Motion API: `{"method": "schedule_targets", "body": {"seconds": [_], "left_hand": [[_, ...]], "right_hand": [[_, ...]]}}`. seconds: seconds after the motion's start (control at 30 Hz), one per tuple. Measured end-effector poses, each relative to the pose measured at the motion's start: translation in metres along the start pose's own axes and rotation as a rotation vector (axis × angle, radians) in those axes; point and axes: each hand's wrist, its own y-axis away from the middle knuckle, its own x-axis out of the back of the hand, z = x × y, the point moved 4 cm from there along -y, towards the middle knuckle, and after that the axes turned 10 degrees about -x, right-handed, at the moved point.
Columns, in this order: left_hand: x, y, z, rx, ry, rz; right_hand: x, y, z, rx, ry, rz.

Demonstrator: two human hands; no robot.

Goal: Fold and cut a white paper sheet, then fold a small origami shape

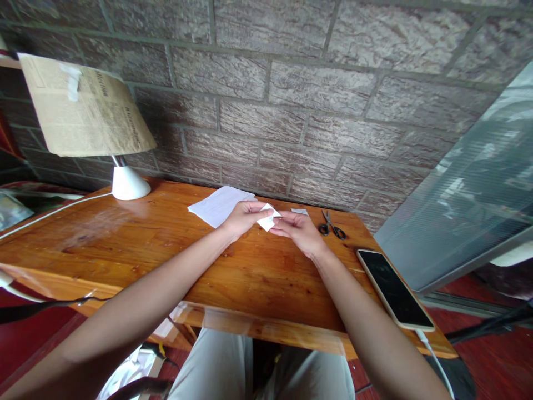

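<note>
A small piece of folded white paper point(266, 222) is held up over the middle of the wooden desk, between both hands. My left hand point(245, 218) pinches its left side, thumb on top. From the right, my right hand point(298, 230) grips the paper's other edge with thumb and fingers closed. The finer folds are too small to make out. Behind my left hand lies a stack of white sheets point(220, 204). Just beyond my right hand is a small white paper piece point(299, 211), partly hidden.
Black-handled scissors point(331, 226) lie right of my hands. A phone point(393, 289) with a white cable rests along the right edge. On the left stands a lamp point(130, 183) with a newspaper shade. A brick wall point(266, 100) borders the back of the desk point(137, 250).
</note>
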Motion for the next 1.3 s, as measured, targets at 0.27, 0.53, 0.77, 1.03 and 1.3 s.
{"method": "schedule_targets", "body": {"seconds": [0.27, 0.53, 0.77, 1.03, 1.3], "left_hand": [[-0.0029, 0.0022, 0.0012, 0.025, -0.014, -0.023], [-0.0043, 0.0029, 0.0009, 0.037, -0.006, -0.054], [-0.0050, 0.0017, 0.0018, 0.012, -0.022, -0.049], [-0.0060, 0.0022, 0.0064, -0.049, -0.130, -0.058], [-0.0055, 0.0017, 0.0079, -0.043, -0.095, -0.047]], "right_hand": [[0.0036, -0.0029, 0.0026, 0.006, 0.057, 0.014], [0.0054, -0.0052, 0.0040, 0.029, 0.067, 0.036], [0.0064, -0.0069, 0.0062, 0.055, 0.039, 0.044], [0.0092, -0.0087, 0.0097, 0.029, 0.049, 0.032], [0.0089, -0.0080, 0.0082, 0.027, 0.007, 0.079]]}}
